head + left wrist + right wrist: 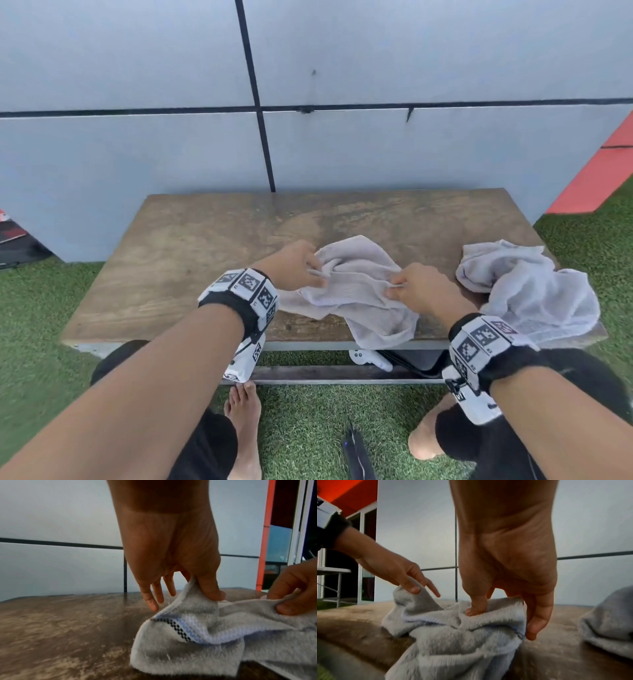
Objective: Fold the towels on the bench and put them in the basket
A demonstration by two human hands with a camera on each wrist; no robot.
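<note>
A crumpled light grey towel (356,291) lies on the wooden bench (191,260), one part hanging over the near edge. My left hand (301,267) pinches its left edge between thumb and forefinger, the other fingers spread (202,582). My right hand (411,291) pinches the towel's right edge (496,609). The towel (197,626) carries a blue and black checked stripe. A second crumpled towel (527,291) sits at the bench's right end, also seen in the right wrist view (607,623). No basket is in view.
A grey panelled wall (376,61) stands right behind the bench. Green artificial grass (41,308) surrounds it. Under the bench lie a white controller (370,358) and a black object. My bare foot (243,411) rests by the bench frame.
</note>
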